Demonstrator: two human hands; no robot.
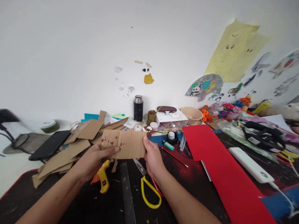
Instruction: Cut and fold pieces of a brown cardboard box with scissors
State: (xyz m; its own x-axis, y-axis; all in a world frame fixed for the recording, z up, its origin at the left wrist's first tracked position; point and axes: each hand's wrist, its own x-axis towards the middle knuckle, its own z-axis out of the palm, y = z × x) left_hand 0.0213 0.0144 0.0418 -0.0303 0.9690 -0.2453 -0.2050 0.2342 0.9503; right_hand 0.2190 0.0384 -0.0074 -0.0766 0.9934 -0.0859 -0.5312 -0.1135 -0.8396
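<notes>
A creased piece of brown cardboard (132, 143) with dark stains on its left part is held up over the table between both hands. My left hand (101, 158) grips its left end, thumb across the front. At its right end my right hand (153, 154) pinches the edge. Below lie scissors (151, 192) with one yellow and one red handle loop, a dark metal ruler (127, 189), and a yellow hot glue gun (104, 179) close to my left forearm. The fingers behind the cardboard are hidden.
Cardboard scraps (63, 152) are piled at the left beside a black tablet-like slab (50, 144). Red paper sheets (217, 168) lie at the right, near a white power strip (249, 164). A black flask (138, 109), white box (171, 118) and pink bowl (191, 115) stand by the wall.
</notes>
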